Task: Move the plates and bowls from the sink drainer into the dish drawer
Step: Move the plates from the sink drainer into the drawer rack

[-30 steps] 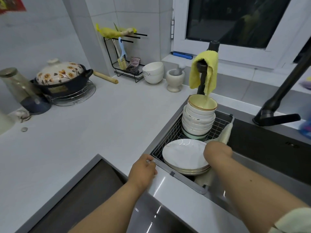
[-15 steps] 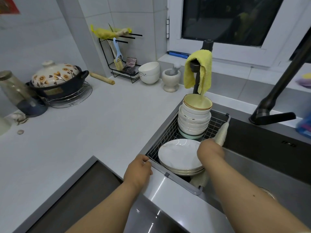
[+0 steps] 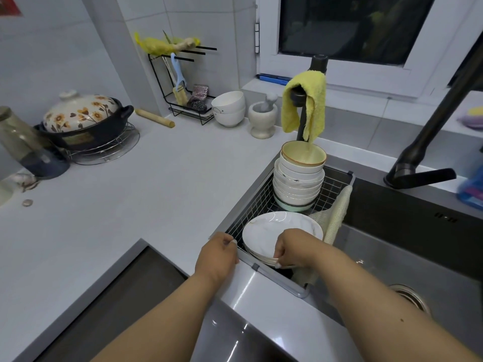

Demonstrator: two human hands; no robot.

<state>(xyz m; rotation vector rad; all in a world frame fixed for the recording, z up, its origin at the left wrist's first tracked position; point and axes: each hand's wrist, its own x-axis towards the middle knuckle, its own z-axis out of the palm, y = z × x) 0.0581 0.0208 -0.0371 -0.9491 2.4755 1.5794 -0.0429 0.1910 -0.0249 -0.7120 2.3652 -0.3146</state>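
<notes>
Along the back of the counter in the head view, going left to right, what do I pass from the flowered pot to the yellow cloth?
Flowered pot → rolling pin → wire rack → white bowls → mortar and pestle → yellow cloth.

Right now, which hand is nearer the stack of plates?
Right. The right hand grips the stack of plates at its near rim; the left hand rests beside it on the drainer's edge.

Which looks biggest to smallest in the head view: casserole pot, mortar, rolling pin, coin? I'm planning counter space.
1. Casserole pot, clearly largest.
2. Mortar and rolling pin: the pin looks longer but thinner, the mortar bulkier, so I won't rank them.
3. Coin, smallest, though it lies nearest the camera.
</notes>
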